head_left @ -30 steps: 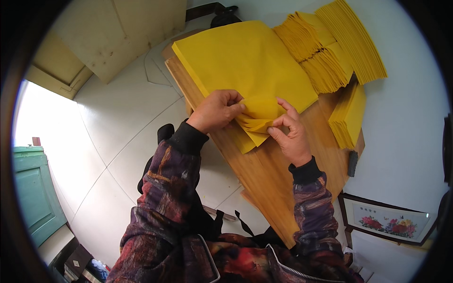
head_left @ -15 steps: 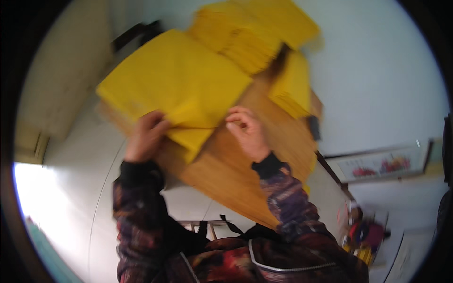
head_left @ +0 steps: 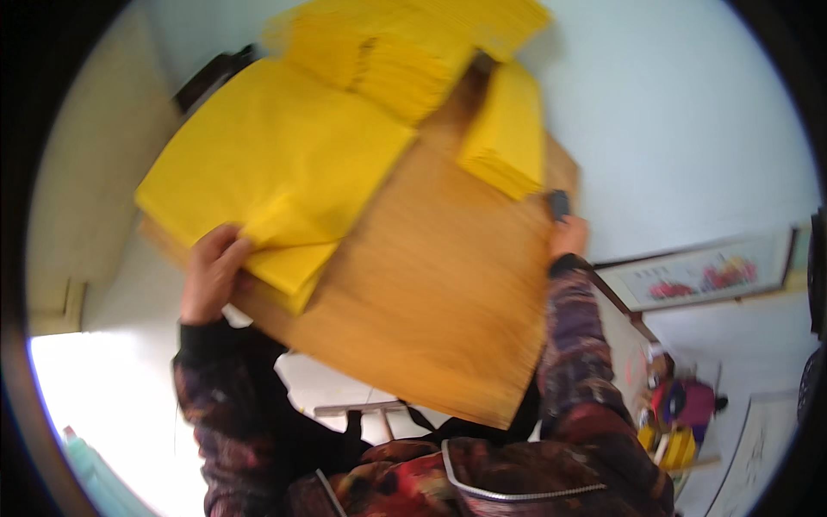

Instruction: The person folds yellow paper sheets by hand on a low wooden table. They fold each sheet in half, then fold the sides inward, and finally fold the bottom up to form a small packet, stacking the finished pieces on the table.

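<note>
One left hand (head_left: pixel 211 269) pinches flat yellow sheets (head_left: pixel 284 155). Right hand (head_left: pixel 569 237) meets a small dark-grey block (head_left: pixel 559 204); whether gripping, I cannot tell.

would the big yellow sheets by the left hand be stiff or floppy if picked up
The big yellow sheets would probably flop, since they bend up by the left hand. They look thin at that fold, so one is likely light. Lying flat, they seem unlikely to tip.

A framed flower picture (head_left: pixel 689 274) and colourful clutter (head_left: pixel 699 403) show at right, a teal panel (head_left: pixel 105 472) at lower left.
</note>
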`<state>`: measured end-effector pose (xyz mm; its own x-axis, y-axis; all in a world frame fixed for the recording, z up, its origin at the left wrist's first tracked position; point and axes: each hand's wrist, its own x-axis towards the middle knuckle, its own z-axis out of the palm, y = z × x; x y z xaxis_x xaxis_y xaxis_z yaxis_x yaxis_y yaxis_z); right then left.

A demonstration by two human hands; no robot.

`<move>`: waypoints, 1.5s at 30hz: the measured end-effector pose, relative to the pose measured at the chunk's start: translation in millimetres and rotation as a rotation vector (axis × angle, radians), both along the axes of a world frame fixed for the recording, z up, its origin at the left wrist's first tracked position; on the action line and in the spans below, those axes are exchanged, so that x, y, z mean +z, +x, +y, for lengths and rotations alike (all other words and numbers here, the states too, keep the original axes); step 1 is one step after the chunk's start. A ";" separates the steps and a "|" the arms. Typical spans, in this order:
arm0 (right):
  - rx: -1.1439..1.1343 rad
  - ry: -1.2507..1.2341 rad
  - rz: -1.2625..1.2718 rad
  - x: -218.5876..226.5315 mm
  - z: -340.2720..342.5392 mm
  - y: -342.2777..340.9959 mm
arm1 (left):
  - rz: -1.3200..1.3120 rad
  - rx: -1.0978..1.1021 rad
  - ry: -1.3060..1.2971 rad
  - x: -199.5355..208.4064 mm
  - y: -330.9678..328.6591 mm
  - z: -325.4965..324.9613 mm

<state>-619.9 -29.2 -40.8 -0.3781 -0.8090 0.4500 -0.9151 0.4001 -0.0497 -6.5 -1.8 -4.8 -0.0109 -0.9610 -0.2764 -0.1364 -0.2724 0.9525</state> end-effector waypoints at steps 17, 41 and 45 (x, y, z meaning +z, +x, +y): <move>1.130 0.162 -0.392 62.1 53.8 349.2 | 0.108 -0.039 0.034 6.1 0.1 2.6; 0.983 0.598 -1.011 72.6 1.4 392.2 | 0.252 -0.141 -0.083 -4.1 5.9 1.3; 1.091 0.274 -0.727 76.3 16.1 398.5 | 0.184 -0.133 -0.037 -0.6 4.5 2.3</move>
